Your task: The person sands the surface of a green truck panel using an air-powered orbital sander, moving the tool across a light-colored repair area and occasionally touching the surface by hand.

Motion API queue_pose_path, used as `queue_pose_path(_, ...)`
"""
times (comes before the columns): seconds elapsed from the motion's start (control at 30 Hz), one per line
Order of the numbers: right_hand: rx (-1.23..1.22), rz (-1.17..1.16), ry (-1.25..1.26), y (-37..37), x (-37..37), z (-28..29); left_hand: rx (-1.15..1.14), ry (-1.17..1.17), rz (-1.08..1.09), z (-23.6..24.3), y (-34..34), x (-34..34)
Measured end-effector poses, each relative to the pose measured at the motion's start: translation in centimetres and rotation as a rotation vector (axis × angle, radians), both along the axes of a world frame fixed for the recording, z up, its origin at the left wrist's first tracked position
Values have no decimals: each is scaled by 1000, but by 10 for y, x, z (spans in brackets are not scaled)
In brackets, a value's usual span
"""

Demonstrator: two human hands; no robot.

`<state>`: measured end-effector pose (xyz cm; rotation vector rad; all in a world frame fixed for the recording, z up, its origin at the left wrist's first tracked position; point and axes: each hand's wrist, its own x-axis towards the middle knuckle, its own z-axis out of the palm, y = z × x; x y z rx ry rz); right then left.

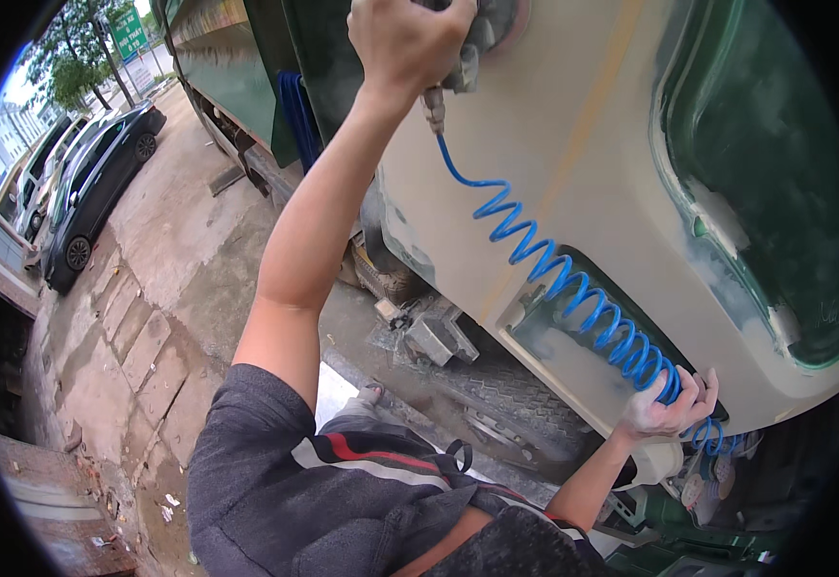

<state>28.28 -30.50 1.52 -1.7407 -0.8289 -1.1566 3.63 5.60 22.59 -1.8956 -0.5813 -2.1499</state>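
My left hand (406,40), arm stretched up, is wrapped round an air sander (484,37) at the top edge. The sander's round pad lies against the beige vehicle body panel (559,106); my hand hides part of the tool. From its metal fitting (434,108) a blue coiled air hose (583,296) runs down to the right. My right hand (672,408), dusted white, is closed round the bunched lower coils beside the panel's lower edge. More blue coils (711,438) hang just beyond that hand.
A window opening (756,183) with patchy filler on its rim lies at the right, and a recess (573,356) lower in the panel. Below are a step with metal parts (439,332) and a tyre (525,404). A dark car (102,188) stands on the paving at the far left.
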Motion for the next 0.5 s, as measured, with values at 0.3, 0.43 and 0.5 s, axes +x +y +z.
queue_pose_path(0.3, -128, -42, -139, -6, 5, -5, -356, -72, -89, -232, -48, -14)
queue_pose_path(0.43, -99, -21, -74, -2, 5, -7, -328, -78, -15, -69, 3, -16)
queue_pose_path(0.5, -36, 30, -46, 2, 8, -7, -399, -137, -45, 40, 6, -25)
